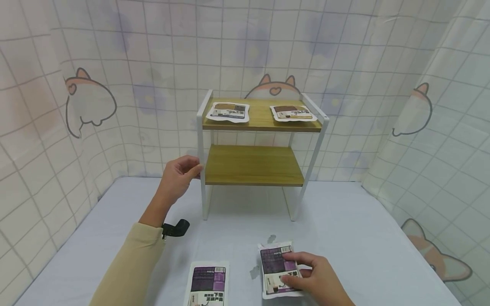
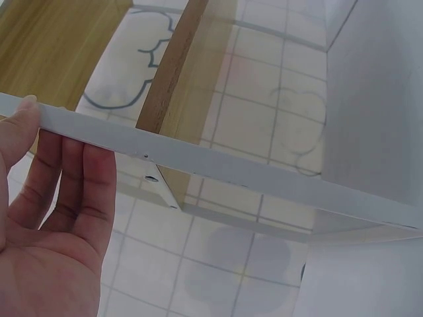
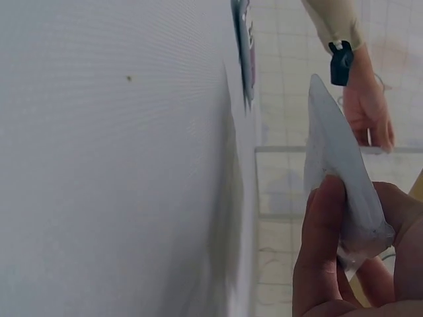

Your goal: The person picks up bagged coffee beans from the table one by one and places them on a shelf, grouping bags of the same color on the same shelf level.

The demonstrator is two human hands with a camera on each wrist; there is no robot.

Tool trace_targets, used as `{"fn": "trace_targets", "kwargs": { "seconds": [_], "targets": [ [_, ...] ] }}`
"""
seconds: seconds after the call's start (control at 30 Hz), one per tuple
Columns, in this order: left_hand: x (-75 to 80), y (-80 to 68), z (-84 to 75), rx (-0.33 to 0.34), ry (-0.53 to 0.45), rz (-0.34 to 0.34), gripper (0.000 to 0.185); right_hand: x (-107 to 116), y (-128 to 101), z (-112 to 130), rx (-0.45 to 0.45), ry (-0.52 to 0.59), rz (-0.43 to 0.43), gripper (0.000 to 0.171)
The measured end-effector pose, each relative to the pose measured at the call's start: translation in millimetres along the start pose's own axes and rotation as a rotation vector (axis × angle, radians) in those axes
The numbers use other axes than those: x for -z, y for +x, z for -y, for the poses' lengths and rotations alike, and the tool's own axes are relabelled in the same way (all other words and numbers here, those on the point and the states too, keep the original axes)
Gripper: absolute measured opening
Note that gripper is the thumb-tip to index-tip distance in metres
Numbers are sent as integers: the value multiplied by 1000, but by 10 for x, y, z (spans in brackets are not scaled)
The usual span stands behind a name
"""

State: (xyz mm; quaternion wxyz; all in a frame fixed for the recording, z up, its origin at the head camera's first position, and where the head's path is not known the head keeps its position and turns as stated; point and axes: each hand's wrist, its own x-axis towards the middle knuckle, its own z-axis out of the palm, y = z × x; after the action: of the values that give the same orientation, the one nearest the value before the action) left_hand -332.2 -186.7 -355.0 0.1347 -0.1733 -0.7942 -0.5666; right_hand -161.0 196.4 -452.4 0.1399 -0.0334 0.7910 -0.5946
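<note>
**A:** Which reference did we use, and where were the hands?

**B:** We took the two-tier shelf rack as the landmark. The left hand was at the rack's front left post, level with the lower wooden board. In the left wrist view the thumb rested against the white post, and the other fingers lay almost straight behind it. We saw no closed grasp; the hand held nothing.

**A:** And the right hand?

**B:** The right hand was in front of the rack, near the table's front edge. It held the purple-labelled pouch. The thumb and fingers were curled onto the pouch's right side. The right wrist view showed the pouch pinched between thumb and fingers, its far end tilted up off the white table.

**A:** What else did we log?

**B:** A second purple pouch lay flat on the table, in front of the rack and left of the held one. Two brown-labelled pouches sat on the rack's top board: one at the left, one at the right. The lower board carried nothing we could see. A black strap clip showed at the left wrist, above the beige sleeve.
</note>
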Motion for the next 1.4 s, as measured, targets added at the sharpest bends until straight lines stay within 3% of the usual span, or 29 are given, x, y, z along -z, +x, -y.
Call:
{"fn": "trace_targets", "kwargs": {
  "seconds": [0.3, 0.73, 1.4],
  "targets": [
    [6, 14, 29, 2, 8, -2, 26, -9, 42, 13, 52, 79, -47, 59],
    [-6, 4, 4, 7, 8, -2, 25, -42, 102, 66, 25, 185, -134, 59],
    [0, 7, 21, -4, -6, 0, 22, -25, 233, 249, 43, 150, -240, 53]
  ]
}}
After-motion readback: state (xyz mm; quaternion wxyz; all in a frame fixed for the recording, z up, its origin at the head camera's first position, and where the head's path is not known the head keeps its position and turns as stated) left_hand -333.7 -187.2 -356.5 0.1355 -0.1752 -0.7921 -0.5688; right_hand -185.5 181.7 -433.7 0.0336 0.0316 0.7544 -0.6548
